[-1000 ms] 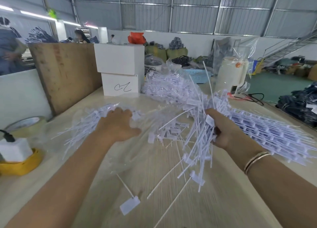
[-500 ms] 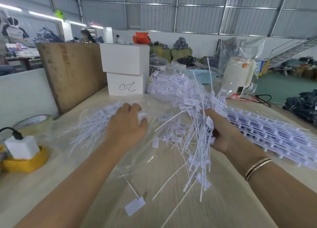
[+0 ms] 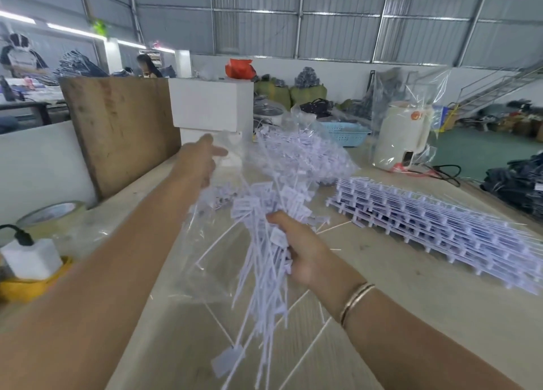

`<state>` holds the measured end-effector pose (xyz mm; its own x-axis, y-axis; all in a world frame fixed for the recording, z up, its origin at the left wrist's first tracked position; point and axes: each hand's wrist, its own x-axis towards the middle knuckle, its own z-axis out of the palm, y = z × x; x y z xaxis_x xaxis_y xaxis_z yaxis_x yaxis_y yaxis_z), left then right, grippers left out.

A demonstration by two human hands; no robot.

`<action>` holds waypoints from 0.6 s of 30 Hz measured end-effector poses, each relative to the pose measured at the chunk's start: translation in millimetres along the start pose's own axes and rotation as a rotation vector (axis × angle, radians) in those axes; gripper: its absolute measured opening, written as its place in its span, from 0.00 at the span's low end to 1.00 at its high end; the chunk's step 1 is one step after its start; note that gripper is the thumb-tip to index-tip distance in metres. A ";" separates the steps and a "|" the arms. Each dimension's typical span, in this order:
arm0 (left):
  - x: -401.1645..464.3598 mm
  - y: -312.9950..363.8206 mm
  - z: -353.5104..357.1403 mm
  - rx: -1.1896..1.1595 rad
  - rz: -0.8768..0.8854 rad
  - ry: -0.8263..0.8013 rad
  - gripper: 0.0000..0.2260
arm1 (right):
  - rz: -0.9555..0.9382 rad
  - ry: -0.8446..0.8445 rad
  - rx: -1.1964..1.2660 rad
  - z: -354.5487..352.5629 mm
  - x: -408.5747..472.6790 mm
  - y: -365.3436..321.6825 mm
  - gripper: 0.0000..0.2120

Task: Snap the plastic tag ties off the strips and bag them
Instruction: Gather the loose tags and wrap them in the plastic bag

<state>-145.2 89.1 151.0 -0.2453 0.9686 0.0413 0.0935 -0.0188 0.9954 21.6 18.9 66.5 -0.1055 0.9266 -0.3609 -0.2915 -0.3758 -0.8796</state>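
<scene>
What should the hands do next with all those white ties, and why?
Probably slide the bunch of ties into the clear bag. The right hand grips the loose ties, and the left hand lifts the bag's edge above the table, right beside them, as if to open it.

Corrugated metal walls (image 3: 338, 34), green floor (image 3: 476, 154), distant metal staircase (image 3: 496, 88).

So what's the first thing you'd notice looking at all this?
Probably the big bunch of white tag ties gripped in the right hand, in the middle. Just above it, the left hand pinches up a clear plastic bag. To the right, a stack of unsnapped strips lies on the table.
</scene>
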 end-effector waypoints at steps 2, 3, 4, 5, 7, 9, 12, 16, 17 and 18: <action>-1.0 16.7 -2.9 0.026 0.039 -0.009 0.20 | 0.044 0.029 -0.082 10.4 8.9 8.2 0.07; -2.2 24.1 -4.8 0.036 0.048 -0.027 0.20 | 0.071 0.041 -0.127 13.2 14.1 11.9 0.10; -4.1 29.3 -7.8 0.058 0.050 -0.045 0.20 | 0.095 0.048 -0.171 16.3 18.8 13.8 0.12; -6.3 32.7 -10.7 0.101 0.052 -0.067 0.20 | 0.103 0.042 -0.212 19.7 21.7 13.2 0.13; -12.8 32.8 -14.0 0.270 0.049 -0.137 0.19 | 0.085 0.037 -0.238 27.2 33.3 3.9 0.13; -20.9 28.7 -15.5 0.516 0.038 -0.227 0.19 | 0.043 0.008 -0.196 39.8 44.9 -16.2 0.11; -26.0 26.0 -21.2 0.741 0.025 -0.331 0.21 | -0.010 -0.036 -0.239 52.0 66.5 -32.0 0.07; -18.0 29.9 -32.9 0.708 0.012 -0.428 0.22 | -0.042 -0.015 -0.876 36.7 84.9 -19.3 0.17; -17.3 30.3 -32.8 0.610 0.023 -0.415 0.21 | -0.054 -0.044 -0.989 36.1 87.7 -18.1 0.17; -18.6 29.8 -30.7 0.532 0.052 -0.383 0.22 | -0.064 -0.069 -1.059 39.7 90.9 -18.5 0.18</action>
<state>-167.5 62.9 182.5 0.1238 0.9914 -0.0430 0.5844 -0.0378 0.8106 -20.3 110.5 62.3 -0.1825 0.9314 -0.3149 0.6746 -0.1144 -0.7293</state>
